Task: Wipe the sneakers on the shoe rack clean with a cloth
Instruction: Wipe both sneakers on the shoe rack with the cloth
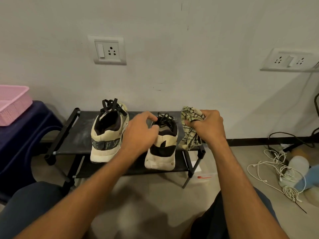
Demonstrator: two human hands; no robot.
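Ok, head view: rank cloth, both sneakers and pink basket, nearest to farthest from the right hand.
1. Cloth, gripped in the right hand.
2. Right sneaker, just beside it.
3. Left sneaker, further left.
4. Pink basket, far left.

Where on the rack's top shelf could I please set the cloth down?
The bare patch is the top shelf's left end, between the side rail and the left sneaker. The right end is crowded: right sneaker, left hand on it, cloth in the right hand.
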